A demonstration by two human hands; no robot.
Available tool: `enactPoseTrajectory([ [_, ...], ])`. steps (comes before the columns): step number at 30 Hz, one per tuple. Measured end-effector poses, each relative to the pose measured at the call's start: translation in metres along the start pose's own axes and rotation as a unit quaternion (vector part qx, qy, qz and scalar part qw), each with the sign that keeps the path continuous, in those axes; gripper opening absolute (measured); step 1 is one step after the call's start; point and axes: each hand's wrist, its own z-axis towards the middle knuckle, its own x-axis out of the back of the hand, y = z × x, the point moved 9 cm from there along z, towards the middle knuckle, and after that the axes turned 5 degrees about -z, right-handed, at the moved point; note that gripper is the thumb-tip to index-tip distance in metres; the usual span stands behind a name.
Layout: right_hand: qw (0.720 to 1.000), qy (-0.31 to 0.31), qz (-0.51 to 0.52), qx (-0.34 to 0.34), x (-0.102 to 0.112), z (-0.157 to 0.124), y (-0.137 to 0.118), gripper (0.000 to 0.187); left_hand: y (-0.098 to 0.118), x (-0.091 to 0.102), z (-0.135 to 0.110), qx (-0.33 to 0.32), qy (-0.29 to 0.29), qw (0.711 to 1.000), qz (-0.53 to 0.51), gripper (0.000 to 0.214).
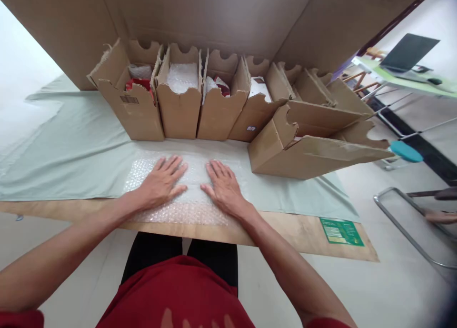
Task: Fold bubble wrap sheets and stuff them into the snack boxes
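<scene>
A sheet of bubble wrap [193, 213] lies flat at the near edge of the table, partly on a pale green cloth [82, 152]. My left hand [162, 180] rests palm down on its left half, fingers stretched out and apart. My right hand [223, 185] lies flat on its right half, fingers also spread. Neither hand holds anything. Just beyond the sheet stands a row of open cardboard boxes [178, 106], some holding bubble-wrapped items and something red.
An empty cardboard box [307, 152] lies tipped on its side at the right. A tall cardboard wall [214, 14] backs the row. A green label [341, 231] sticks on the wooden table edge. A metal chair frame [403, 223] and a desk with a laptop [407, 52] stand to the right.
</scene>
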Motion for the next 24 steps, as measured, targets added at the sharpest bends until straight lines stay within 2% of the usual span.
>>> enactPoseTrajectory([
  [2, 1.000, 0.017, -0.008, -0.025, -0.005, -0.014, 0.024, 0.065, -0.035, 0.000, -0.023, 0.059, 0.012, 0.998, 0.018, 0.070],
  [4, 0.997, 0.049, -0.007, -0.052, -0.006, -0.039, 0.051, 0.063, -0.068, 0.008, -0.056, 0.118, 0.036, 0.992, 0.030, 0.071],
  [6, 0.993, 0.091, 0.000, -0.073, -0.001, -0.070, 0.070, 0.061, -0.085, 0.021, -0.086, 0.162, 0.072, 0.983, 0.041, 0.072],
  [8, 0.989, 0.131, 0.015, -0.067, 0.009, -0.100, 0.076, 0.061, -0.081, 0.031, -0.107, 0.168, 0.108, 0.979, 0.046, 0.069],
  [10, 0.989, 0.143, 0.041, -0.019, 0.016, -0.125, 0.067, 0.061, -0.057, 0.033, -0.115, 0.120, 0.123, 0.985, 0.033, 0.065],
  [13, 0.990, 0.118, 0.061, 0.057, 0.016, -0.145, 0.044, 0.052, -0.010, 0.020, -0.111, -0.004, 0.074, 0.997, -0.001, 0.066],
  [15, 0.990, 0.119, 0.045, 0.065, 0.014, -0.149, 0.036, 0.040, 0.008, 0.010, -0.107, -0.051, 0.042, 0.998, -0.005, 0.067],
  [18, 0.984, 0.162, 0.024, 0.064, 0.017, -0.145, 0.032, 0.031, 0.012, 0.007, -0.104, -0.063, 0.042, 0.997, 0.003, 0.071],
  [20, 0.977, 0.198, 0.038, 0.075, 0.027, -0.140, 0.031, 0.029, 0.008, 0.011, -0.103, -0.065, 0.043, 0.997, 0.002, 0.075],
  [22, 0.968, 0.229, 0.077, 0.074, 0.043, -0.135, 0.036, 0.025, -0.001, 0.018, -0.101, -0.049, 0.038, 0.998, -0.019, 0.066],
  [24, 0.960, 0.240, 0.135, 0.040, 0.060, -0.127, 0.050, 0.021, -0.017, 0.033, -0.096, -0.002, 0.041, 0.996, -0.074, 0.049],
])
